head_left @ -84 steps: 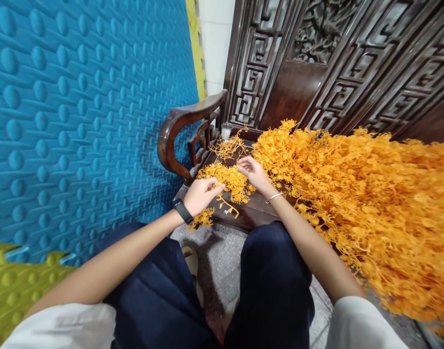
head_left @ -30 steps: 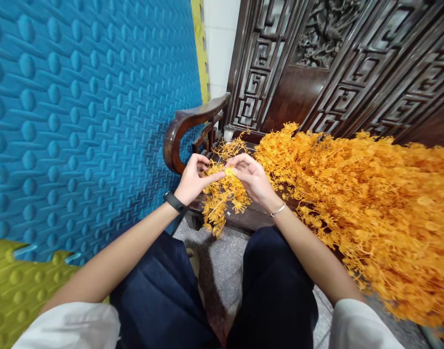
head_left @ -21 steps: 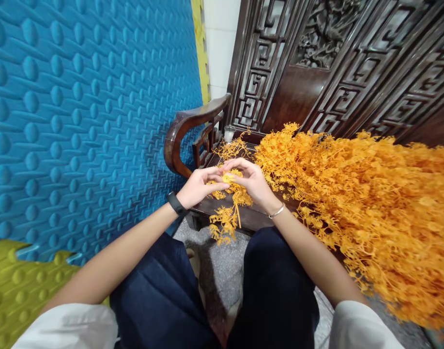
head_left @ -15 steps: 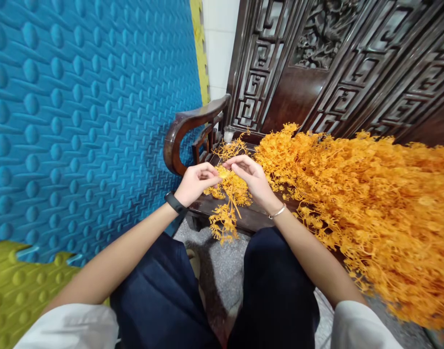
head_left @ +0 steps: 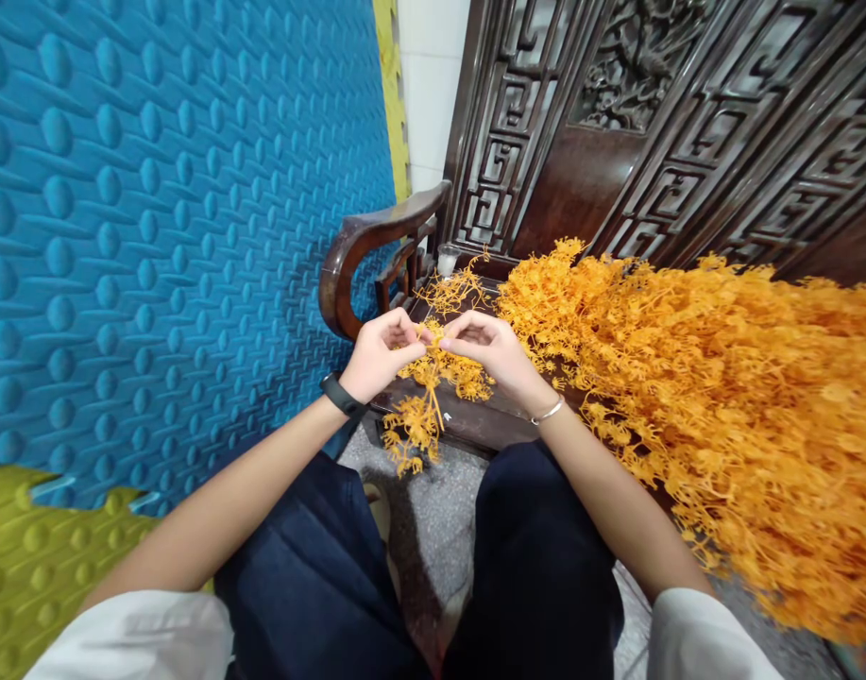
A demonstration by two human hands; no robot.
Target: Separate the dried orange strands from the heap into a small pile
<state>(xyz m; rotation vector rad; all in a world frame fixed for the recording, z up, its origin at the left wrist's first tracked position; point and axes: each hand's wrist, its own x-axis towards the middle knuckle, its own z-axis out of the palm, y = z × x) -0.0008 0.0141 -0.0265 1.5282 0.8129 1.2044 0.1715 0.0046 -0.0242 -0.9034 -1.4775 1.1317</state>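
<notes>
My left hand [head_left: 384, 351], with a dark band at the wrist, pinches a yellow-orange artificial flower sprig [head_left: 419, 420]. The sprig's branched end hangs down past the bench edge. Close beside it, my right hand [head_left: 490, 349], wearing a silver bangle, has thumb and fingers pinched on the sprig's top part. The fingertips of both hands nearly meet there, and the exact grip is partly hidden. Behind and below the hands, more loose orange sprigs [head_left: 467, 378] lie on the dark wooden bench seat [head_left: 475, 420].
A large heap of orange artificial flowers [head_left: 744, 406] fills the right side of the bench. Thin orange stems [head_left: 453, 288] and a small clear cup [head_left: 447, 260] lie at the back. A curved wooden armrest [head_left: 340, 274] and blue foam mat [head_left: 192, 236] stand at left.
The hanging sprig has swung slightly left. My right hand's thumb and fingers have closed from a looser, more open pose, and the left fingers have closed in.
</notes>
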